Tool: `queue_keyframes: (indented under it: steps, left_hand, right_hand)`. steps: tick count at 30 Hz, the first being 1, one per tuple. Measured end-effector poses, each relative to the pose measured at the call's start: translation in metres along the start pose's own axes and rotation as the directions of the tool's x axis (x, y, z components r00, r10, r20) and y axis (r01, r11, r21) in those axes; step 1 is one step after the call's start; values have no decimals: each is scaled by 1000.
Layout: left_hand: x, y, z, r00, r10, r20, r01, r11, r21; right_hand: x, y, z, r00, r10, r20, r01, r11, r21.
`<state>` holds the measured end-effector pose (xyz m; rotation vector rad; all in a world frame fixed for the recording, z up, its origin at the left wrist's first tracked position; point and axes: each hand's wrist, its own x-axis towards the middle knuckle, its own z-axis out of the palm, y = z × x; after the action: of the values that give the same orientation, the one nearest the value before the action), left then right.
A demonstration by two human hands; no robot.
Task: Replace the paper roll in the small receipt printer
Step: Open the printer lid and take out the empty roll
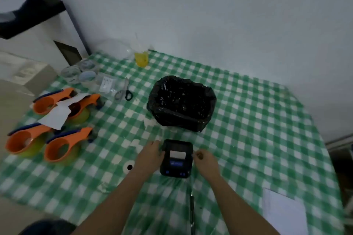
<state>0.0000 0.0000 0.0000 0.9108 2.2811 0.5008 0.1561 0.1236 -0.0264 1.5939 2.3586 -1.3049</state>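
Four orange tape dispensers (57, 118) sit in a cluster at the left edge of a table covered in a green-and-white checked cloth (257, 120), a loose white sheet (57, 114) draped over the rear pair. Behind them stand several clear containers (80, 71) and, just to their right, a pair of scissors (125, 90) lying flat; farther back near the wall is a cup of yellow liquid (141, 59). A white paper roll (129, 167) with a dark core lies on the cloth just left of the person's left forearm. The left hand (150, 153) reaches in with its fingers resting against the left side of the small black receipt printer (176, 158), which sits near the front middle of the table, white paper showing in its top slot and a blue display lit below it. Beyond the printer stands a bin lined with a black bag (181, 103). The right hand (205, 158) is just beside the printer's right edge, fingers curled loosely inward; whether it holds anything cannot be told. A dark thin rod (192, 210) lies between the forearms, and a white paper (284, 213) lies at the lower right.
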Motion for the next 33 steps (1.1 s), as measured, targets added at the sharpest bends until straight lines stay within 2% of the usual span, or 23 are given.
queue_keyframes:
  steps: [3,7,20,27,30,33]
  left_hand:
    - [1,-7,4,997,-61,50,63,997,-47]
    - [3,-15,11,990,-72,118,79,996,-52]
    - [9,-21,11,981,-84,172,97,993,-67]
    - [7,-15,8,989,-65,132,80,990,-115]
    - [8,-13,8,993,-37,112,53,989,-138]
    - [7,-12,6,998,-21,68,32,984,-174]
  right_hand:
    - [7,3,2,997,68,19,-70,993,96]
    - [15,-1,-3,974,206,98,-223,951,214]
    - [33,-13,-13,895,391,215,-439,859,265]
    - [33,-20,-11,884,402,239,-451,868,207]
    - [29,-22,-14,885,388,256,-446,864,232]
    - [24,-19,-13,947,276,165,-298,946,125]
